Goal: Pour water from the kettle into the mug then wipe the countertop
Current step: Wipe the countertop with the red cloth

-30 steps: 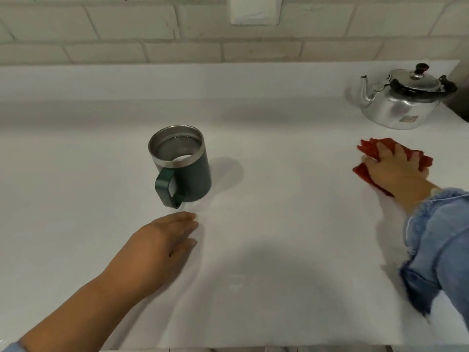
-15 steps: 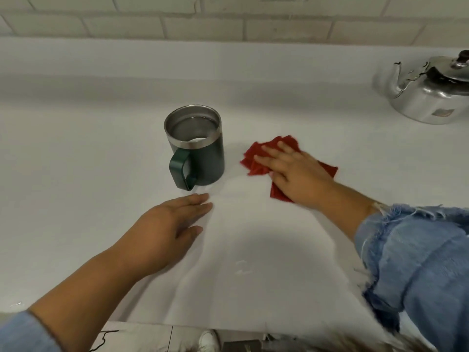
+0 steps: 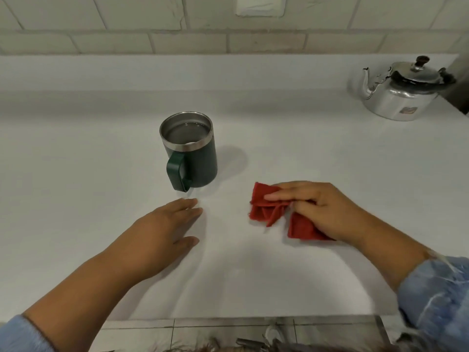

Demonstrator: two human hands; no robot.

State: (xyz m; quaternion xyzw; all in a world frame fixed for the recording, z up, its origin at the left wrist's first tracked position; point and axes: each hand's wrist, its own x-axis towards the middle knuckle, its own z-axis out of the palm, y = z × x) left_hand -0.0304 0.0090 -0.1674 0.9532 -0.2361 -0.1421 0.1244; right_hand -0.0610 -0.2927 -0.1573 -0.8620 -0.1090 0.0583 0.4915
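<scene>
Dark green mug (image 3: pixel 190 158) with a steel rim, upright near the middle of the white countertop (image 3: pixel 76 174), handle turned toward the front edge; water is visible inside. Silver kettle (image 3: pixel 399 94), lid on, stands at the back right corner, well apart from the mug. Red cloth (image 3: pixel 269 207), crumpled, lies to the right of the mug and nearer the front edge. The right hand (image 3: pixel 322 209) presses on the cloth, fingers extended over it and thumb pinching a fold. The left hand (image 3: pixel 162 235) rests flat and open, palm down, on the countertop just in front of the mug, holding nothing. Tiled wall (image 3: pixel 177 26) behind the back edge.
</scene>
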